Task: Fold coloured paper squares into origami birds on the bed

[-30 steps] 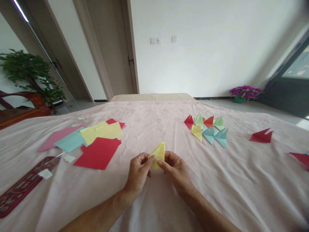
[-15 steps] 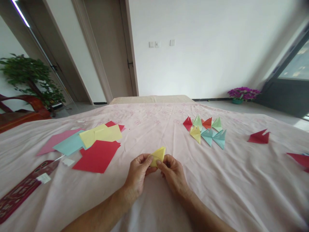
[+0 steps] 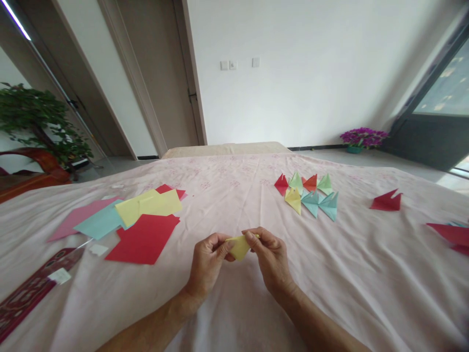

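Observation:
Both my hands pinch a small folded yellow paper [image 3: 240, 247] just above the pink cloth [image 3: 234, 303]. My left hand [image 3: 207, 264] grips its left edge with curled fingers. My right hand [image 3: 270, 259] grips its right and top edge, thumb and forefinger pressed together. Most of the paper is hidden between the fingers. A group of several finished folded paper shapes [image 3: 308, 193] in red, green, yellow and teal lies beyond my right hand.
Flat sheets lie to the left: a red sheet [image 3: 144, 238], yellow sheets [image 3: 148, 205], a teal sheet [image 3: 98, 222] and a pink one [image 3: 76, 217]. A dark red patterned packet [image 3: 31, 288] is at far left. More red folded shapes [image 3: 384, 201] lie at right.
The yellow paper has been folded down from an upright pointed shape to a smaller, flatter piece. Both hands stayed on it; my right fingers moved over its top.

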A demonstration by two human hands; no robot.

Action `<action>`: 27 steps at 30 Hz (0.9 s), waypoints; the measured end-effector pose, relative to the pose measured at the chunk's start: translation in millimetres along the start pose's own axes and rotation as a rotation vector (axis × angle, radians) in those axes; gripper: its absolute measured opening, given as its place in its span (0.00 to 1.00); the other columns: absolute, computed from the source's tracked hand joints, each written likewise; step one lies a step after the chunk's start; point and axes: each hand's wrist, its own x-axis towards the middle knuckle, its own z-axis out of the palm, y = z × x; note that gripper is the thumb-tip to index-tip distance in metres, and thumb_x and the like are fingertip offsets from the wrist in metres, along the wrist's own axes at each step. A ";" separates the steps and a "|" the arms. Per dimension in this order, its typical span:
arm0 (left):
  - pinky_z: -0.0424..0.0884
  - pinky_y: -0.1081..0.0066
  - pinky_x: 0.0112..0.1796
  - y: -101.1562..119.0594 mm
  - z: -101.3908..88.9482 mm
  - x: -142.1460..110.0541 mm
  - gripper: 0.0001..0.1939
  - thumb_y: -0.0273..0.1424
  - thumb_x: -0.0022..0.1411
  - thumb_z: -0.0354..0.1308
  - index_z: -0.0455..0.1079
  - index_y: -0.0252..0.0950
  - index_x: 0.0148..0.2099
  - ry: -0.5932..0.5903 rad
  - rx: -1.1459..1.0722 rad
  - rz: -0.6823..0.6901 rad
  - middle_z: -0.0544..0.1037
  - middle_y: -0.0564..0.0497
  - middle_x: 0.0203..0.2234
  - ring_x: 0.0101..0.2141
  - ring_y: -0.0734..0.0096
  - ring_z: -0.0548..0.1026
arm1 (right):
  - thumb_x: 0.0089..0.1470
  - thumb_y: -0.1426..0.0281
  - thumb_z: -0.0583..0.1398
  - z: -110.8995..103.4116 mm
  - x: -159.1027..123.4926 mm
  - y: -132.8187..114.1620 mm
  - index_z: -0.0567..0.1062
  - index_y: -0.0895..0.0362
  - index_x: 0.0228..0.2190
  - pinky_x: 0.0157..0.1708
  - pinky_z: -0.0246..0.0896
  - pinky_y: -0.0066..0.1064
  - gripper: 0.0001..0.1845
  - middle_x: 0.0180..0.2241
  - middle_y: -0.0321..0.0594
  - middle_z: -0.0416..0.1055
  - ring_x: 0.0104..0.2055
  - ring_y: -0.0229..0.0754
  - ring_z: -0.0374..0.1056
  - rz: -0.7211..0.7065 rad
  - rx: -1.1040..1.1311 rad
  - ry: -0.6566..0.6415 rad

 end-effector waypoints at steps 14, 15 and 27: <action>0.68 0.78 0.24 -11.0 -9.0 20.0 0.18 0.43 0.54 0.63 0.72 0.31 0.36 0.026 -0.101 -0.080 0.74 0.52 0.24 0.23 0.78 0.69 | 0.45 0.55 0.66 -1.5 5.0 2.4 0.80 0.59 0.32 0.23 0.59 0.28 0.19 0.22 0.38 0.72 0.24 0.37 0.64 0.228 0.171 0.071; 0.67 0.78 0.24 -11.2 -12.6 24.9 0.18 0.43 0.53 0.63 0.72 0.31 0.36 0.045 -0.099 -0.076 0.74 0.52 0.24 0.22 0.79 0.69 | 0.44 0.55 0.66 -0.6 4.1 1.7 0.80 0.59 0.35 0.24 0.61 0.29 0.22 0.22 0.39 0.73 0.24 0.38 0.66 0.249 0.156 0.036; 0.64 0.77 0.24 -19.8 -28.6 62.8 0.18 0.39 0.52 0.63 0.75 0.32 0.41 -0.170 -0.065 -0.141 0.76 0.51 0.24 0.23 0.75 0.72 | 0.53 0.57 0.59 -4.1 -9.2 -3.9 0.61 0.61 0.58 0.25 0.64 0.31 0.36 0.26 0.40 0.76 0.25 0.40 0.69 0.308 -0.035 -0.249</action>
